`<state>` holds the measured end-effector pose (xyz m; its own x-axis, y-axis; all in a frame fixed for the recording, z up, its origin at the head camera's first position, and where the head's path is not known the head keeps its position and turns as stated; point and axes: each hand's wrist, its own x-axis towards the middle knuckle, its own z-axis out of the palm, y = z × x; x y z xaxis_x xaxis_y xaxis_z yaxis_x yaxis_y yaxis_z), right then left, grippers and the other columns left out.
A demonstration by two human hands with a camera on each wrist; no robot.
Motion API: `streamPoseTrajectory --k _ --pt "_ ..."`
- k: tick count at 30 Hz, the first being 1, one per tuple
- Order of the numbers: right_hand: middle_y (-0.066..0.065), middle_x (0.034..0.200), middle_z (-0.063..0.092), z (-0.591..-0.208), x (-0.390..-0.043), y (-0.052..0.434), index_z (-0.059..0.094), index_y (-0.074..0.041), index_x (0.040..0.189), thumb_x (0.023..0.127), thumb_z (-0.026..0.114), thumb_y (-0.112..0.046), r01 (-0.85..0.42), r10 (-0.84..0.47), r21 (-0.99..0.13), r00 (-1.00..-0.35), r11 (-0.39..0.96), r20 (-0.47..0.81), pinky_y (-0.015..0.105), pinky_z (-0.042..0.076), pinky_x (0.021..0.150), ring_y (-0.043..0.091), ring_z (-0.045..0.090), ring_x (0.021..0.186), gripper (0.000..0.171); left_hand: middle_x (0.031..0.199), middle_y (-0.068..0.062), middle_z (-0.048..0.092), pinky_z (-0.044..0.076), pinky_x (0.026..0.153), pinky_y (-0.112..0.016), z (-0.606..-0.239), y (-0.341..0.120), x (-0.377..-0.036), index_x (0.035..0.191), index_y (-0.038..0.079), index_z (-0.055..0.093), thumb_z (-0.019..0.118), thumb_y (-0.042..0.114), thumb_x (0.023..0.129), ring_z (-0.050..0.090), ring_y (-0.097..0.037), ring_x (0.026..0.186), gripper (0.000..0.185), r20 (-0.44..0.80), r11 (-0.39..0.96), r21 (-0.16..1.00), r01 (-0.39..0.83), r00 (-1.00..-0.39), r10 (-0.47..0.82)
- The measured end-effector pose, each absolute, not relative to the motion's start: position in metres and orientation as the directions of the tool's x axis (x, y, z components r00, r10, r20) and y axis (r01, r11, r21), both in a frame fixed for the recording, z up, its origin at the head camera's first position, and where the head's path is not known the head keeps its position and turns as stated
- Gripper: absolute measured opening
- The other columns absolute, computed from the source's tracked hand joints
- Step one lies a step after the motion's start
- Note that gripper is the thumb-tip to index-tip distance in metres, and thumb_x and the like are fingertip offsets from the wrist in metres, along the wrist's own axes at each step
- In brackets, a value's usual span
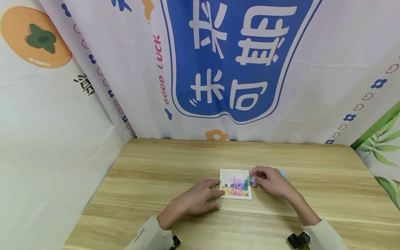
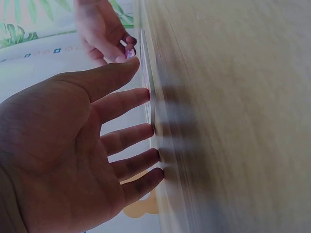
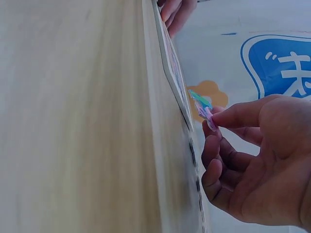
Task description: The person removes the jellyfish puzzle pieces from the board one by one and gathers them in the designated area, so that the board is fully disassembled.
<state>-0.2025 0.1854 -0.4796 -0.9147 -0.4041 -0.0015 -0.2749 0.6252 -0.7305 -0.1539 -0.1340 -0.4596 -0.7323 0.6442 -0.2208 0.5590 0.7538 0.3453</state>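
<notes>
Jigsaw tray [image 1: 229, 176], partly filled, lies between my hands in the head view; my left hand [image 1: 200, 197] touches one edge, my right hand [image 1: 272, 180] pinches a green-and-purple piece [image 1: 253, 181] at the opposite edge. From the left wrist, my fingers [image 2: 121, 103] spread out, grasping nothing. From the right wrist, the piece looks tilted: I judge I'm mid-placement, the next move calling for levelling and aligning it.

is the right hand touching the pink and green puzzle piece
Touching: the right wrist view shows the right hand pinching the puzzle piece by its pink end.
</notes>
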Motion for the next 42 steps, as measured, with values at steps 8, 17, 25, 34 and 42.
streamPoseTrajectory --k 8,17,25,34,42 --pt "0.001 0.097 0.072 -0.479 -0.199 0.201 0.077 -0.010 0.112 0.104 0.065 -0.008 -0.255 -0.386 -0.720 -0.922 0.645 -0.020 0.024 0.046 0.070 0.014 0.056 0.083 0.015 0.173 -0.007 0.040 0.032 0.132 -0.049 -0.461 -0.133 -0.154 0.156 0.026 0.059 0.067 0.041 0.107 0.037 -0.028 0.161 0.052 -0.221 0.755 0.341 0.560 -0.733 0.643" --pt "0.000 0.097 0.072 -0.481 -0.199 0.208 0.076 -0.010 0.111 0.104 0.065 -0.007 -0.257 -0.387 -0.709 -0.922 0.657 -0.024 0.023 0.049 0.071 0.013 0.057 0.083 0.014 0.173 -0.007 0.040 0.032 0.132 -0.049 -0.462 -0.133 -0.155 0.155 0.025 0.059 0.067 0.041 0.107 0.037 -0.028 0.161 0.052 -0.222 0.756 0.339 0.560 -0.733 0.643" --pt "-0.001 0.097 0.072 -0.484 -0.199 0.205 0.077 -0.011 0.109 0.102 0.068 -0.005 -0.271 -0.382 -0.686 -0.924 0.675 -0.011 0.023 0.047 0.069 0.012 0.055 0.081 0.012 0.173 -0.007 0.040 0.032 0.132 -0.049 -0.461 -0.133 -0.154 0.156 0.025 0.058 0.067 0.041 0.107 0.036 -0.027 0.161 0.052 -0.227 0.757 0.344 0.556 -0.733 0.641" --pt "-0.001 0.095 0.071 -0.481 -0.198 0.201 0.076 -0.010 0.108 0.098 0.074 -0.005 -0.292 -0.400 -0.664 -0.916 0.688 -0.011 0.022 0.045 0.065 0.010 0.051 0.076 0.011 0.173 -0.007 0.040 0.031 0.132 -0.050 -0.462 -0.134 -0.155 0.156 0.025 0.058 0.066 0.041 0.107 0.036 -0.027 0.161 0.052 -0.225 0.752 0.350 0.558 -0.729 0.646" --pt "-0.001 0.094 0.073 -0.478 -0.198 0.193 0.076 -0.008 0.109 0.098 0.075 -0.007 -0.266 -0.368 -0.664 -0.930 0.699 -0.014 0.023 0.049 0.069 0.011 0.059 0.080 0.010 0.173 -0.007 0.040 0.032 0.132 -0.049 -0.463 -0.134 -0.156 0.156 0.025 0.058 0.065 0.041 0.108 0.037 -0.026 0.161 0.052 -0.220 0.748 0.345 0.567 -0.726 0.652"
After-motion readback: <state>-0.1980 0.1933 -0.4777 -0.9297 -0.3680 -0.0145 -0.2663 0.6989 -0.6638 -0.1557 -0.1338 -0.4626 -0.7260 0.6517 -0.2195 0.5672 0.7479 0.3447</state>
